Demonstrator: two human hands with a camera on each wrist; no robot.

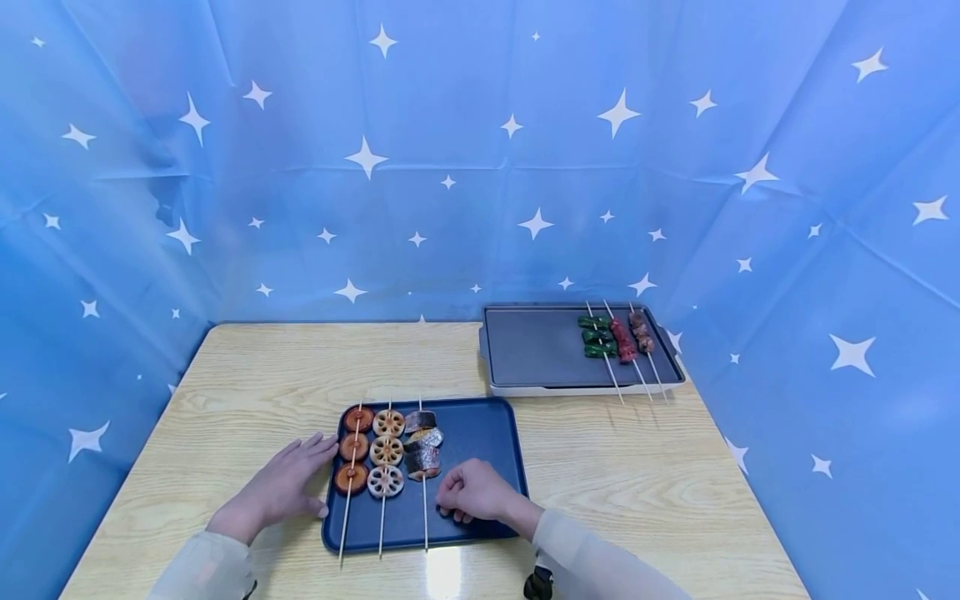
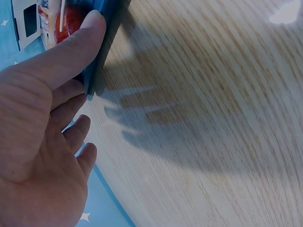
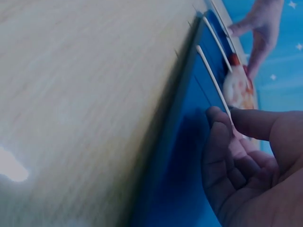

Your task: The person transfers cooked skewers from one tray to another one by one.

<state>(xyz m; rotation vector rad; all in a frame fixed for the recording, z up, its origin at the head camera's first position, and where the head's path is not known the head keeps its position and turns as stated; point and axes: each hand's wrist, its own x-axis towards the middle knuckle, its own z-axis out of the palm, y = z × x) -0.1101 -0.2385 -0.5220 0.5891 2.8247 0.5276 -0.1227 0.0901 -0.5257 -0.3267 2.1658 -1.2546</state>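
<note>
A dark blue tray carries three skewers side by side: round reddish-brown pieces, lotus root slices and fish pieces with silvery skin. My left hand touches the tray's left rim, its fingers spread and the thumb near the front corner. Over the tray, just right of the fish skewer's bare stick, is my right hand, fingers loosely curled. In the right wrist view the stick passes behind its fingertips; the head view shows a small gap between them.
At the back right stands a grey griddle plate with a white base. Across its right side lie skewers of green pepper, red meat and brown meat, sticks overhanging the front edge. A blue starred curtain surrounds the wooden table.
</note>
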